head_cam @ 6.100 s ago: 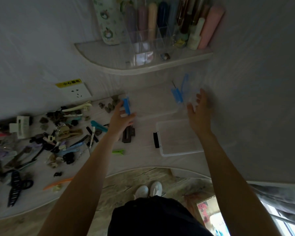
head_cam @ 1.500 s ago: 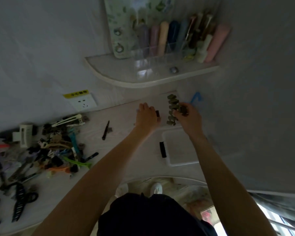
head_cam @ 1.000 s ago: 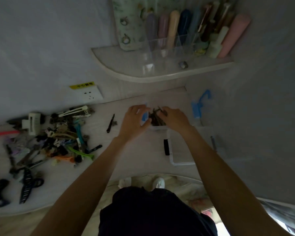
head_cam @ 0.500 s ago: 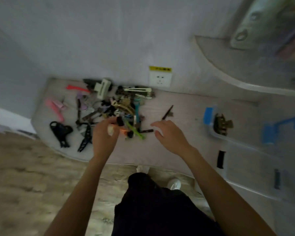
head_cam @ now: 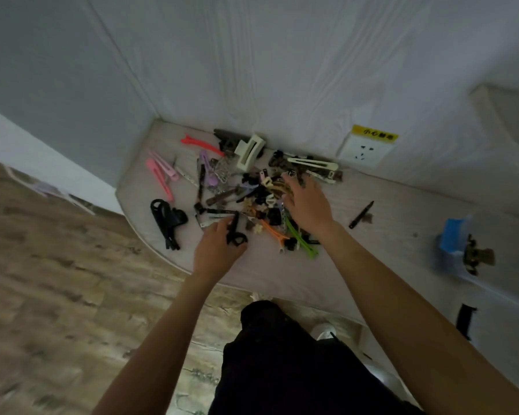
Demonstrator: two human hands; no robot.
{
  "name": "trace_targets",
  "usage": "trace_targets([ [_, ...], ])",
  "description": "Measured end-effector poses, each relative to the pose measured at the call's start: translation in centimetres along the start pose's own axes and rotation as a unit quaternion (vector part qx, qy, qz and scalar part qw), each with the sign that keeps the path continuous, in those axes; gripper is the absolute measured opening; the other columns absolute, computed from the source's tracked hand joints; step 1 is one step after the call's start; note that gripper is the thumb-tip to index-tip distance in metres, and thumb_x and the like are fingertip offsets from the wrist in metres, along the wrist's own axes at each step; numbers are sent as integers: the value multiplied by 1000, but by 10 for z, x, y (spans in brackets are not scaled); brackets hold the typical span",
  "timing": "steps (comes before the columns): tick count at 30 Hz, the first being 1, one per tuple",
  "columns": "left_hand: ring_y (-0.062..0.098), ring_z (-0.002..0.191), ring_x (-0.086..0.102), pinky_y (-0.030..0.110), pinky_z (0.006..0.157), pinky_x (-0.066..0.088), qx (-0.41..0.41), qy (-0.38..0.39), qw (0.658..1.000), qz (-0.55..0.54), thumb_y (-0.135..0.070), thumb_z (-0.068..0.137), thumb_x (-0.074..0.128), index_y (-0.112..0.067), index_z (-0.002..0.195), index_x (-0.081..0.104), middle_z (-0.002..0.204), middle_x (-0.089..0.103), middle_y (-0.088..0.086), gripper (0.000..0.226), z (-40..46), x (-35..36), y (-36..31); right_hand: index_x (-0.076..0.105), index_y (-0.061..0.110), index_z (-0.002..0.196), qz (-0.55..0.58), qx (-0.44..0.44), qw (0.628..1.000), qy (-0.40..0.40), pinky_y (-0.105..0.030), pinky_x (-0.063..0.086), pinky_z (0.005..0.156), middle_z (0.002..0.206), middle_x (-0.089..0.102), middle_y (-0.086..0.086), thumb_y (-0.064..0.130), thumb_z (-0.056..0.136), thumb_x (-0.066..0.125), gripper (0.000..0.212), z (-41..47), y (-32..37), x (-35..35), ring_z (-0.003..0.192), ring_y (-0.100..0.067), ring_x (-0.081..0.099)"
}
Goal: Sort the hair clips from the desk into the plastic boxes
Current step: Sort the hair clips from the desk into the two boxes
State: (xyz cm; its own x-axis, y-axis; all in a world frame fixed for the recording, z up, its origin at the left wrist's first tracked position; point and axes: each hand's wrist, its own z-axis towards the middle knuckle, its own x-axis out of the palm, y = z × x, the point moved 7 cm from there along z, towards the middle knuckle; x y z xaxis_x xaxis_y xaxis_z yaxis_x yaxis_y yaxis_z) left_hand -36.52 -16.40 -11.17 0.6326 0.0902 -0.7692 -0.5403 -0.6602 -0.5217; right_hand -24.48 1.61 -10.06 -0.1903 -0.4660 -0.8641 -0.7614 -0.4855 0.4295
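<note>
A pile of mixed hair clips [head_cam: 252, 187] lies on the pale desk [head_cam: 396, 223] against the wall. My left hand [head_cam: 216, 250] is at the pile's near edge, its thumb and fingers closed around a black hair clip [head_cam: 235, 235] that still touches the desk. My right hand [head_cam: 307, 205] rests flat on the pile's right side, fingers spread and holding nothing. At the far right stands a clear plastic box [head_cam: 492, 232] with a blue latch [head_cam: 450, 239] and an olive claw clip [head_cam: 475, 256] inside. A second box's black latch [head_cam: 465, 320] shows below it.
A lone black clip [head_cam: 360, 215] lies between the pile and the boxes. Big black claw clips [head_cam: 167, 218] and pink clips [head_cam: 159, 172] sit at the left end. A wall socket [head_cam: 364, 148] is behind the pile. The desk's curved front edge [head_cam: 174, 265] drops to wood floor.
My view has swung left from the boxes to the pile. Both hands left the blue-latched box, where the olive clip now lies, and moved onto the pile; the left closed on a black clip.
</note>
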Motion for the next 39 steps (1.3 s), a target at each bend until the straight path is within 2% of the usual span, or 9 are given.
trace_targets([
  [4, 27, 115, 53, 41, 86, 49, 14, 12, 1000, 10, -42, 82, 63, -18, 136, 36, 133, 48, 8, 65, 9, 7, -20, 44, 26, 133, 19, -32, 999, -20, -34, 42, 80, 119, 51, -16, 27, 96, 44, 37, 1, 2, -11, 108, -32, 50],
  [10, 28, 112, 56, 37, 85, 47, -1, -3, 1000, 23, -46, 83, 60, -21, 134, 38, 130, 52, 7, 61, 9, 1, -30, 53, 21, 124, 185, 39, 975, -114, -34, 48, 88, 122, 58, -10, 26, 93, 51, 31, -27, -29, -49, 103, -23, 59],
  [12, 27, 109, 57, 38, 83, 48, -1, -27, 999, 28, -48, 82, 59, -23, 131, 41, 128, 54, 5, 59, 2, -9, -37, 54, 15, 122, 351, 129, 918, -128, -39, 52, 90, 119, 59, -12, 21, 93, 52, 29, -45, -57, -53, 102, -23, 60],
  [15, 23, 110, 55, 36, 83, 47, 43, -58, 997, -18, -46, 82, 62, -22, 132, 41, 128, 53, 5, 59, -12, -23, -64, 53, 11, 115, 595, 224, 763, -112, -44, 55, 88, 105, 63, -12, 15, 94, 52, 22, -77, -84, -51, 94, -22, 64],
  [17, 20, 112, 55, 34, 86, 48, 95, -58, 990, -84, -41, 81, 66, -21, 133, 39, 128, 53, 3, 62, -20, -26, -92, 52, 11, 112, 631, 230, 732, -114, -40, 56, 84, 97, 64, -9, 14, 94, 51, 18, -99, -97, -56, 86, -19, 66],
  [26, 16, 88, 63, 36, 83, 54, 146, 192, 903, -355, -2, 79, 69, -14, 136, 34, 112, 53, 6, 68, -43, 78, -275, 55, 13, 109, 567, 219, 736, -299, -23, 59, 68, 92, 64, -1, 9, 90, 56, 19, -231, -194, -123, 84, -13, 65],
  [32, 6, 79, 59, 9, 65, 52, 250, 274, 890, -266, -18, 81, 71, -18, 141, 26, 106, 57, 5, 75, -86, 168, -393, 57, 21, 105, 469, 279, 732, -408, -41, 59, 79, 95, 64, -6, 11, 87, 60, 21, -305, -273, -165, 82, -17, 65],
  [36, 25, 102, 59, 38, 89, 51, 310, 270, 895, -170, -32, 84, 65, -24, 141, 24, 118, 55, 15, 71, -101, 227, -436, 57, 27, 103, 401, 293, 760, -419, -50, 56, 82, 98, 64, -6, 19, 86, 63, 19, -328, -304, -184, 93, -29, 65],
  [39, 29, 104, 56, 34, 88, 48, 356, 237, 901, -67, -35, 93, 51, -20, 130, 42, 118, 51, 17, 41, -100, 251, -448, 59, 19, 107, 357, 284, 788, -412, -45, 55, 84, 97, 63, -3, 19, 87, 62, 20, -327, -313, -191, 92, -24, 64],
])
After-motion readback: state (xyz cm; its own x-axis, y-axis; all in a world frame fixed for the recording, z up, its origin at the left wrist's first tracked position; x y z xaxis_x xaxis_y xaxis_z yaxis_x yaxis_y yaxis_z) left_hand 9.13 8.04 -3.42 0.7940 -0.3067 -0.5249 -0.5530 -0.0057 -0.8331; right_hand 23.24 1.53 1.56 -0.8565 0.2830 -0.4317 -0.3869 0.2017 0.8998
